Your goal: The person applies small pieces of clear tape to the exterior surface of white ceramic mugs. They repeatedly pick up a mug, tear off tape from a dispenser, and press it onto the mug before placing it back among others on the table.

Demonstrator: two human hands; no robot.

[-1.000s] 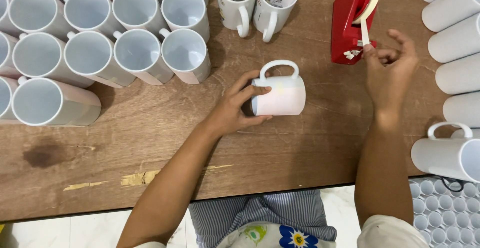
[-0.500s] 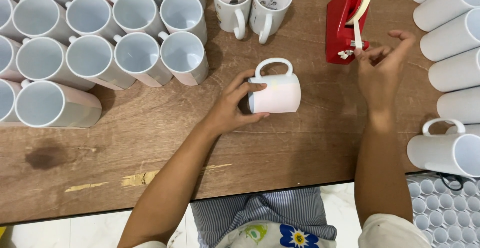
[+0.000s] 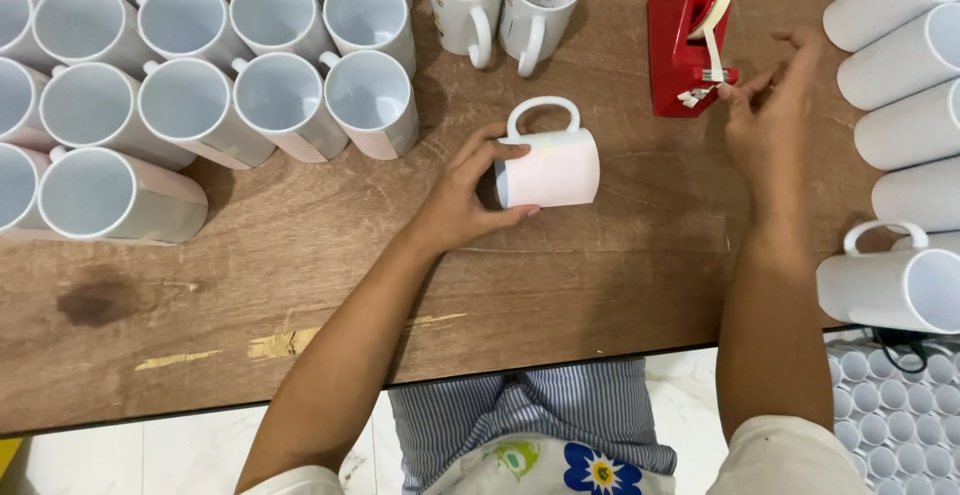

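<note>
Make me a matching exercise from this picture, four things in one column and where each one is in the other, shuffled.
Things:
1. left hand
2. right hand
3. red tape dispenser
4. wrapped mug

Places:
A. on its side at the table's middle
B. pinching the tape end
C. upright at the table's far edge
D. gripping the mug's open end

Pairs: 1-D, 2-B, 3-C, 4-A

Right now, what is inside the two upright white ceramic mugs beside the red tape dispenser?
Each of the two upright white mugs holds a curled paper sheet, pinkish with small print, lining its wall. The mug bottoms are covered by the paper, so anything beneath it is hidden.
</note>
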